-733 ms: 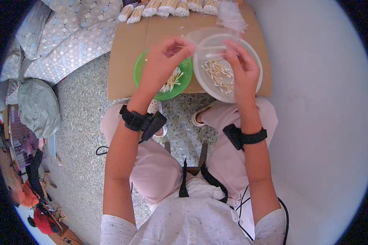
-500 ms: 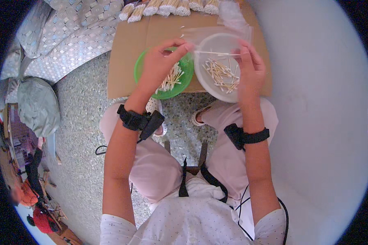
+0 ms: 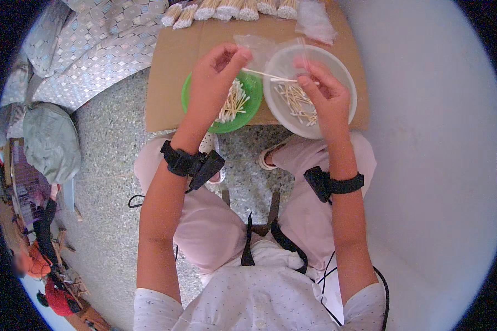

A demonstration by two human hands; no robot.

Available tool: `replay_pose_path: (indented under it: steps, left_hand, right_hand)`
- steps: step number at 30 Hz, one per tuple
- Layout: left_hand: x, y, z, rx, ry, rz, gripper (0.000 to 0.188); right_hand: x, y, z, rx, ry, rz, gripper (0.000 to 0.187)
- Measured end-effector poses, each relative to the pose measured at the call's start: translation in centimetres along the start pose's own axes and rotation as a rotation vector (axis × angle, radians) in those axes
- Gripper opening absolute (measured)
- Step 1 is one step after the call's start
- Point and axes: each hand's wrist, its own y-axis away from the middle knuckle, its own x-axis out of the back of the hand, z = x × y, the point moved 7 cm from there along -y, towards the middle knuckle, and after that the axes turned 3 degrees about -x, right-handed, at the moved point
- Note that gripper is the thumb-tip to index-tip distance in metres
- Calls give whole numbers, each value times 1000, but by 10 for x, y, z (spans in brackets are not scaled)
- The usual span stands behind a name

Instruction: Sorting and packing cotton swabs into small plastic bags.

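My left hand (image 3: 218,74), closed with thumb against fingers, pinches the edge of a clear plastic bag (image 3: 255,46) above the green bowl (image 3: 254,108). Cotton swabs (image 3: 284,80) reach out from the fingertips of my right hand (image 3: 328,91) toward the left hand. That right hand is closed over the white bowl (image 3: 349,110); a pinkish see-through strip, perhaps part of the bag, shows blurred by its fingers. Loose swabs with white tips lie in both bowls. Exactly how many swabs I hold cannot be made out.
Bundles of cotton swabs (image 3: 226,10) line the far edge of the cardboard-topped table (image 3: 168,71). Beside them lies a pile of clear bags (image 3: 316,23). Patterned cloth (image 3: 116,49) hangs at the left, and a pale wall (image 3: 425,138) rises at the right.
My right hand has moved left and turned inward, with swabs at its fingertips. The bag, earlier stretched between both hands, now hangs looser. My left hand has shifted slightly up and left.
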Motion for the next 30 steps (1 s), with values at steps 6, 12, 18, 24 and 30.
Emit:
replay_pose_path:
  steps: [6,12,18,24,30]
  left_hand:
    - [7,-2,3,-58,-70,71,24]
    - [5,-8,-8,-95,-173,79,40]
    - [-8,5,38,-532,-435,62,47]
    - [-16,-1,13,-106,-11,-312,27]
    - [-1,2,20,-112,61,-223,24]
  right_hand:
    - [8,-4,-1,-91,-29,17,24]
    - [18,-11,-10,-69,156,83,23]
    - [1,-1,-36,12,490,-356,30]
    - [-6,-4,-56,-73,484,-318,35]
    - [-21,2,-72,-58,509,-400,19]
